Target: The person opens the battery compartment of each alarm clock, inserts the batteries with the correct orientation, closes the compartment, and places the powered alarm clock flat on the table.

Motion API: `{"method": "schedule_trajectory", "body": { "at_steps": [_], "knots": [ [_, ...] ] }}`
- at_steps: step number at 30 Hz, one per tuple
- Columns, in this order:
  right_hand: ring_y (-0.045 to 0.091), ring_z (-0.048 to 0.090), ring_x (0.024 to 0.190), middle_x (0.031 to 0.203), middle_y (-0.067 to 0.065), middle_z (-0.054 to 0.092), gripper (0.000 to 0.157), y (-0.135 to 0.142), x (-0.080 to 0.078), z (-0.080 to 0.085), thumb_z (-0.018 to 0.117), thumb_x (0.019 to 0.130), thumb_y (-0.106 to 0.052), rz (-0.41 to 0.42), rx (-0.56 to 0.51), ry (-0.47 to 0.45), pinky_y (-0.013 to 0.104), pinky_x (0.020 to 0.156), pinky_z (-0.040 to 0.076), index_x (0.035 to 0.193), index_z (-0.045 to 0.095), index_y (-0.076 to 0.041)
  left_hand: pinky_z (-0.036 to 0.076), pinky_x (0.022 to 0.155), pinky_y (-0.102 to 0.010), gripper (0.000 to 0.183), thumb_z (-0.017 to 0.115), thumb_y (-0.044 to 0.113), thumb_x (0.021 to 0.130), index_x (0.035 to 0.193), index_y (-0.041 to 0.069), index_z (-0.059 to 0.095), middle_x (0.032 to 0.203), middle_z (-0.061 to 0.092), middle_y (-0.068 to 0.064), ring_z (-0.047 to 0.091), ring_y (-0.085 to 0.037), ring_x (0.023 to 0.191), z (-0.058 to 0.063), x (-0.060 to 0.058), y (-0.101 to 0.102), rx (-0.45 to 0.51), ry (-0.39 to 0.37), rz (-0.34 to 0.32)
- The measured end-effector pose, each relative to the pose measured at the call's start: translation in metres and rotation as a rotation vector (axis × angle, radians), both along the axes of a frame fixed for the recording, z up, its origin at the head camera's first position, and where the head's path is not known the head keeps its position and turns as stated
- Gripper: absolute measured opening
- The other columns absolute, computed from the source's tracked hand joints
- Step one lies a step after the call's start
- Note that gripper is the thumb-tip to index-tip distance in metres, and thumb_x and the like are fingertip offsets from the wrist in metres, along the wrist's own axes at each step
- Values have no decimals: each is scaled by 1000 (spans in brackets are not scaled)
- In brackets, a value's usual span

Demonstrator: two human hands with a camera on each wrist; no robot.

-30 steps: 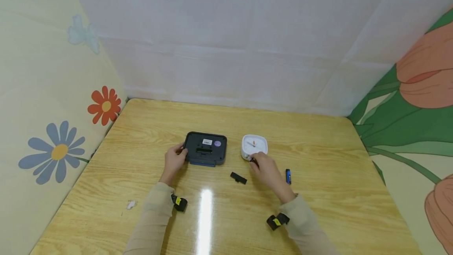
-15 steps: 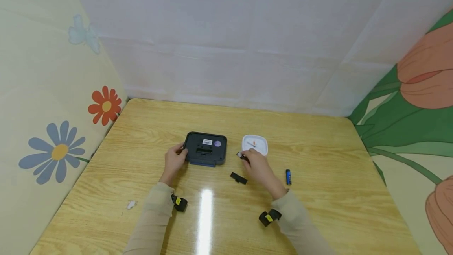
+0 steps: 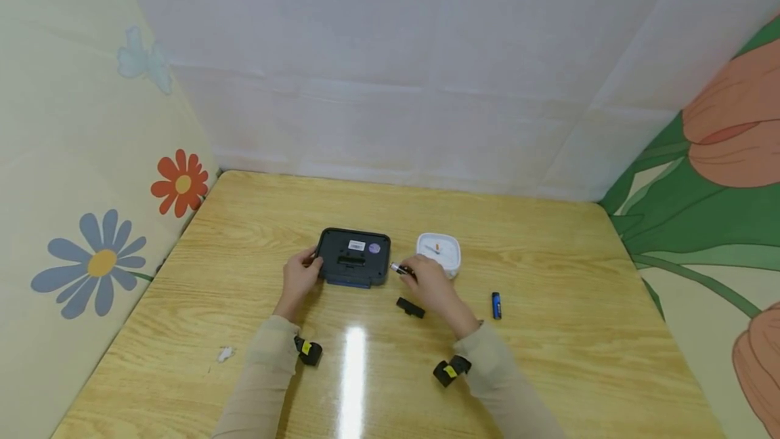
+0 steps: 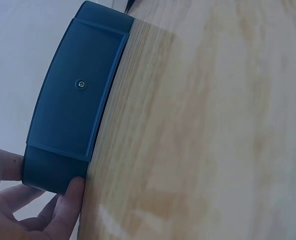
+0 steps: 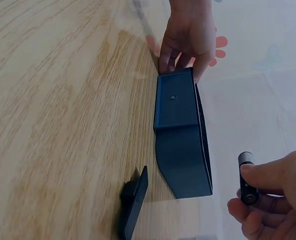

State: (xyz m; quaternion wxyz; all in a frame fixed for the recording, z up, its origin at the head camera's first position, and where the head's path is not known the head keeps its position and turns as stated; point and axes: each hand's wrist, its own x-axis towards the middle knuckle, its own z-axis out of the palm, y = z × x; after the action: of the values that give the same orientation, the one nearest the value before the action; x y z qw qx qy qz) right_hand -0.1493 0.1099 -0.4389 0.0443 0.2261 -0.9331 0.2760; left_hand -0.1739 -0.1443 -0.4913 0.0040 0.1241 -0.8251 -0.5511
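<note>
My left hand [image 3: 300,279] grips the left end of a boxy dark blue-black device [image 3: 378,266]. The device lies with its labelled back up, and a narrow battery slot [image 3: 351,261] stands uncovered in it. My right hand [image 3: 431,282] pinches a black battery with a silver end [image 5: 246,175] between thumb and fingers. This battery is just off the device's right side, apart from it. A small black battery cover [image 3: 411,307] lies on the table below my right hand. Behind that hand stands a white clock [image 3: 440,249], partly hidden by it.
A second battery, blue and black [image 3: 496,305], lies on the wooden table [image 3: 548,249] to the right. A small white patch [image 3: 225,353] marks the tabletop at the left. White cloth [image 3: 390,87] hangs behind the table, with flower-patterned cloth at both sides.
My right hand has moved left from the front of the white clock towards the dark device, carrying the battery. The left hand and the device have stayed in place.
</note>
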Motion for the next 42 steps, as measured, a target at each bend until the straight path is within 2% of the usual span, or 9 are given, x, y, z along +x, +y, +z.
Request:
{"method": "schedule_trajectory", "body": {
  "at_steps": [11, 15, 22, 28, 33, 37, 42],
  "knots": [
    [20, 58, 76, 85, 9, 63, 9, -15, -8, -3, 65, 82, -4, 74, -15, 62, 34, 66, 47, 90, 64, -1, 50, 72, -32, 37, 51, 6, 90, 126, -1, 52, 112, 56, -25, 54, -31, 100, -2, -1, 0, -2, 5, 7],
    [22, 59, 79, 87, 10, 63, 9, -19, -11, -4, 63, 83, -5, 81, -10, 53, 35, 68, 47, 91, 65, -1, 49, 74, -33, 37, 51, 6, 90, 127, -1, 51, 112, 56, -25, 53, -31, 100, -2, -1, 0, -12, 8, 5],
    [23, 60, 85, 93, 11, 63, 13, -29, -17, -3, 60, 86, -8, 76, 43, -17, 35, 72, 49, 97, 65, -1, 49, 75, -35, 37, 51, 6, 90, 126, -2, 52, 113, 56, -25, 53, -32, 100, 0, -1, 0, -8, 14, 10],
    [23, 60, 87, 94, 11, 63, 15, -36, -23, -5, 62, 85, -9, 76, 107, -1, 35, 75, 49, 98, 66, -1, 49, 74, -35, 37, 51, 6, 90, 126, -2, 52, 114, 56, -25, 53, -32, 100, 0, 0, 1, -5, 11, 7],
    [21, 60, 81, 92, 8, 62, 16, -41, -24, -6, 63, 85, -12, 65, 182, 25, 33, 69, 48, 99, 67, -4, 50, 71, -32, 37, 51, 6, 90, 126, -3, 51, 114, 55, -26, 53, -33, 100, 1, 0, 1, 0, 18, -1],
    [21, 59, 78, 90, 8, 61, 17, -45, -26, -7, 64, 85, -13, 64, 189, 18, 33, 66, 48, 99, 66, -5, 50, 68, -30, 37, 51, 5, 90, 126, -3, 51, 112, 56, -27, 54, -33, 99, 1, 0, 1, -1, 24, -2],
    [21, 59, 83, 93, 8, 60, 18, -50, -29, -9, 62, 86, -14, 78, 204, -3, 32, 70, 49, 101, 66, -4, 50, 69, -31, 37, 52, 7, 90, 125, -3, 52, 112, 57, -26, 54, -32, 98, 1, 0, 0, -14, 28, 1]
  ]
}}
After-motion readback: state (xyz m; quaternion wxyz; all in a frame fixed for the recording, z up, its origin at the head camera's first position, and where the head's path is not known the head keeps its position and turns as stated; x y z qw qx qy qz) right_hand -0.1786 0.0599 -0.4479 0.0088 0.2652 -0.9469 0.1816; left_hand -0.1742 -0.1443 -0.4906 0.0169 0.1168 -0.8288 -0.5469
